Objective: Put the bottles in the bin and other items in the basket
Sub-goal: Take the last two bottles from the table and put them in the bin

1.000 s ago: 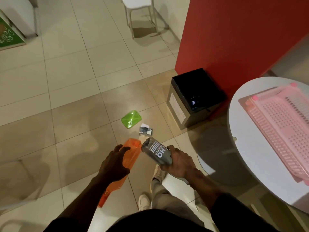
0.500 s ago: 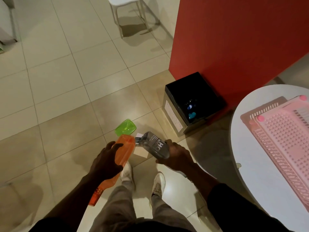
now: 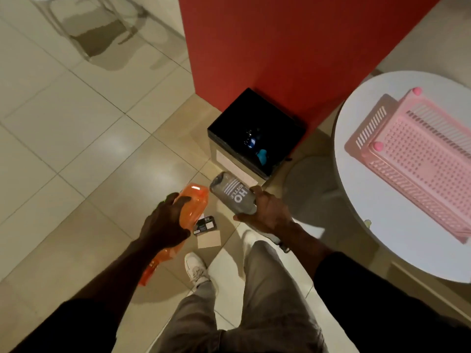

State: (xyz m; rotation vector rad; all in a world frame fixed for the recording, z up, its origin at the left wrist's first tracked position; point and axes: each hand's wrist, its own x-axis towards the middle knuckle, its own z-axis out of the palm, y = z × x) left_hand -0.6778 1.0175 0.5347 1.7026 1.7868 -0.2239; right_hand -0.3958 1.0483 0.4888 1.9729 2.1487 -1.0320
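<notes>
**Two bottles on the way to the bin**

The left hand (image 3: 165,222) is wrapped around an orange bottle (image 3: 191,207). The right hand (image 3: 267,212) grips a grey bottle (image 3: 233,193). Both bottles are up in the air, near the black bin (image 3: 221,128), which sits on the floor by the red wall (image 3: 293,47). The bottles look like light, stiff plastic, maybe a bit slippery, so holding them around the middle seems best.

A small dark card (image 3: 205,224) and a brown paper square (image 3: 209,239) lie on the floor by the person's white shoe (image 3: 195,267). On the right, a pink basket (image 3: 420,159) sits on a round white table (image 3: 382,238). Nothing blocks the bin's open top.
</notes>
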